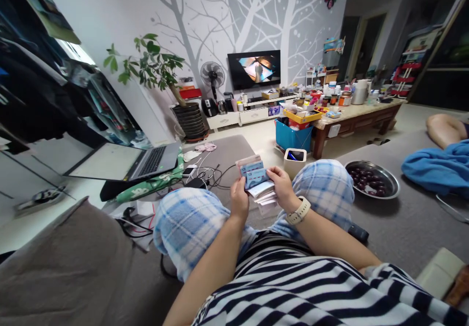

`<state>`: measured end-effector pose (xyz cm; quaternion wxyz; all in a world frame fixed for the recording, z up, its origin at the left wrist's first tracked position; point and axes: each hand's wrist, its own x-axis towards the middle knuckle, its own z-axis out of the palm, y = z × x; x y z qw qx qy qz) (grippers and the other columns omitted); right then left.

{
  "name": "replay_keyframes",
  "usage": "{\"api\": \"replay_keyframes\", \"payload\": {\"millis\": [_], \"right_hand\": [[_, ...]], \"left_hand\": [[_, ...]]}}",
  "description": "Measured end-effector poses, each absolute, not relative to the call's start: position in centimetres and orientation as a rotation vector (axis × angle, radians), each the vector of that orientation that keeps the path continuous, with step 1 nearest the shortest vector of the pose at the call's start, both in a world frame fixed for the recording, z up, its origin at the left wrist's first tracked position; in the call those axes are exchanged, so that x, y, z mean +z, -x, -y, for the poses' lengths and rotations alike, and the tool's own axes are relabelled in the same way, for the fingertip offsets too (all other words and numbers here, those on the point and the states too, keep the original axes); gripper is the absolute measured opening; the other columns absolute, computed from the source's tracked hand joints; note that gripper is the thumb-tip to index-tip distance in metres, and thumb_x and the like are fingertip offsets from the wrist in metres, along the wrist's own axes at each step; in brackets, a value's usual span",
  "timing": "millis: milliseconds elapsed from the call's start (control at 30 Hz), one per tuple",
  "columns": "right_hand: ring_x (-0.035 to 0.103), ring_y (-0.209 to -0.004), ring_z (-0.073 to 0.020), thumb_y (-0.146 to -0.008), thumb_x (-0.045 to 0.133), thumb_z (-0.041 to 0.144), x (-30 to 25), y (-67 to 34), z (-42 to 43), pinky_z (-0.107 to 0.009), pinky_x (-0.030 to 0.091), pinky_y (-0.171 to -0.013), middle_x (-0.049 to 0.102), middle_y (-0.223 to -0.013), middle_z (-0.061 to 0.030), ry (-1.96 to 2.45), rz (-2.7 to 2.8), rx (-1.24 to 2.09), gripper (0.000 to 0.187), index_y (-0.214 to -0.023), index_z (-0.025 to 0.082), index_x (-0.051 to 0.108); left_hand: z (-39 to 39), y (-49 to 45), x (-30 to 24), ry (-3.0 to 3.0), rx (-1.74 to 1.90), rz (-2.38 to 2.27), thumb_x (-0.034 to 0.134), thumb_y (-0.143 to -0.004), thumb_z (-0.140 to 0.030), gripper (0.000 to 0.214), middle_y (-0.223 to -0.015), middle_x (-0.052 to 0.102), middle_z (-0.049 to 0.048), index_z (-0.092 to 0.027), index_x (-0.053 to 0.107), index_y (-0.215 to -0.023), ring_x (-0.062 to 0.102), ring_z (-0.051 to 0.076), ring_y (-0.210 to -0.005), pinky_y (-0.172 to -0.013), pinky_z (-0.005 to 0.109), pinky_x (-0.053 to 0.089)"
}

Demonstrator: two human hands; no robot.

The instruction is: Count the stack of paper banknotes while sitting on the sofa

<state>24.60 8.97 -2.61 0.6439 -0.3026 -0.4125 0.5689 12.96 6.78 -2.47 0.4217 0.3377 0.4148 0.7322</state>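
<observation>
Your left hand (239, 200) is closed and grasps the lower part of a bundle of paper slips (261, 188), and your right hand (281, 187) also grasps it from the other side. The bundle stands between both hands, just above your knees, and the thin, smooth sheets are a little fanned, with a blue printed slip on the top. Please keep the left hand firm and move only the right fingers (274, 173), so that one sheet can separate and the others do not slide. A white watch (298, 211) with a ribbed band sits on the right wrist. Beyond the hands is a silver laptop (154, 162), and far to the right of the right hand is a steel bowl (386, 177) with dark round fruit (366, 182).
</observation>
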Motion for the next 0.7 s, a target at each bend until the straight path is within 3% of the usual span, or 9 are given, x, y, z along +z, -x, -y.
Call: {"api": "replay_keyframes", "payload": {"millis": [200, 533, 700], "right_hand": [[0.043, -0.061, -0.011, -0.07, 0.067, 0.037, -1.5, -24.9, -8.1, -0.024, 0.036, -0.06, 0.049, -0.064, 0.0041, 0.644, 0.947, 1.349, 0.022, -0.07, 0.019, 0.055], [0.035, -0.058, -0.0102, -0.069, 0.068, 0.036, -1.1, -25.6, -7.2, -0.025, 0.029, -0.056, 0.044, -0.062, 0.0046, 0.655, 0.987, 1.319, 0.022, -0.067, 0.019, 0.054], [0.035, -0.058, -0.0103, -0.07, 0.068, 0.036, -1.5, -25.5, -7.1, -0.025, 0.029, -0.056, 0.044, -0.062, 0.0044, 0.685, 1.004, 1.291, 0.022, -0.067, 0.019, 0.054]], "left_hand": [[-5.0, -13.1, -0.6, -0.964, 1.747, -0.995, 0.066, -0.069, -0.035, 0.026, -0.076, 0.07, 0.0066, -0.014, 0.073, -0.084, 0.066, 0.023, -0.079, -0.073, 0.031, 0.051], [-5.5, -13.6, -0.9, -0.771, 1.792, -1.056, 0.065, -0.068, -0.037, 0.02, -0.065, 0.067, 0.0049, -0.017, 0.067, -0.065, 0.066, 0.024, -0.084, -0.075, 0.031, 0.051], [-5.1, -13.7, -0.6, -0.744, 1.812, -1.161, 0.066, -0.067, -0.037, 0.02, -0.059, 0.062, 0.0013, -0.017, 0.065, -0.065, 0.064, 0.021, -0.075, -0.073, 0.029, 0.049]]}}
